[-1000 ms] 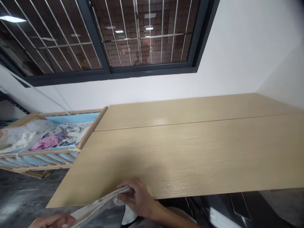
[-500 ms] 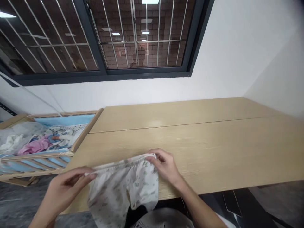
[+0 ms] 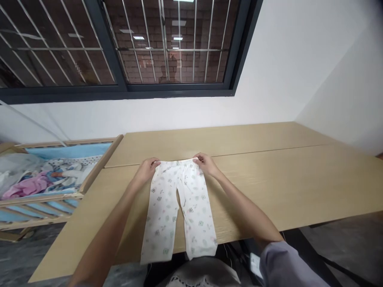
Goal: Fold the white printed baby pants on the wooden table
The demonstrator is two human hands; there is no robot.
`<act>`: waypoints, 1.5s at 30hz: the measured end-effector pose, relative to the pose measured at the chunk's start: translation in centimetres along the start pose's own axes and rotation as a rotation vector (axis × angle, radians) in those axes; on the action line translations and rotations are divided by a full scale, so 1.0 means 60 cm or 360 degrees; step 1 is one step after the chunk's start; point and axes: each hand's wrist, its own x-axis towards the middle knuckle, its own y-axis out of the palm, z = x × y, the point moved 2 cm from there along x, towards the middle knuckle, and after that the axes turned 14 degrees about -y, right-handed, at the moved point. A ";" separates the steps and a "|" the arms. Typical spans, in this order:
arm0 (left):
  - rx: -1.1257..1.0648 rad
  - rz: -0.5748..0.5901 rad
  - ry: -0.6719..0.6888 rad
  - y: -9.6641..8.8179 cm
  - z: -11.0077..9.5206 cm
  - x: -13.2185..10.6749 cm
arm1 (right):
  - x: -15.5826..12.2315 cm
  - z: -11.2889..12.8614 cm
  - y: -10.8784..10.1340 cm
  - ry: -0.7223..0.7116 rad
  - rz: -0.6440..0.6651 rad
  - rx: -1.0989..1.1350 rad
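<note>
A small pair of white pants (image 3: 196,203) with a scattered print hangs flat over the wooden table (image 3: 269,179), waistband toward the wall. Its leg ends reach past the table's near edge. My left hand (image 3: 147,169) pinches the left corner of the waistband. At the opposite corner, my right hand (image 3: 206,164) grips the waistband between thumb and fingers. The waistband is stretched nearly straight between both hands. A gap shows between the two legs, with tabletop visible through it.
To the left stands a wooden crib (image 3: 98,165) with blue lining, holding a pink cloth (image 3: 28,185), other fabrics and a plastic bag (image 3: 18,161). A dark-framed barred window (image 3: 179,89) is in the white wall (image 3: 269,79) behind the table.
Both hands have moved forward over the table with the pants. The pants, earlier bunched and hanging near the front edge, are now spread out with both legs extended toward me.
</note>
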 end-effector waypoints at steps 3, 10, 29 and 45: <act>0.0039 0.0004 -0.0041 0.031 0.007 0.049 | 0.032 -0.052 0.016 0.0022 0.0005 -0.0131; 0.0130 -0.0078 -0.0302 0.082 0.012 0.116 | 0.086 -0.138 0.054 0.0179 -0.0003 -0.0256; 0.0576 0.0609 0.0172 0.291 -0.163 -0.301 | 0.083 -0.174 0.071 0.0493 0.0156 -0.0574; -0.0456 0.0266 -0.0350 0.134 -0.083 -0.330 | 0.179 -0.047 0.135 0.0447 0.0268 -0.0548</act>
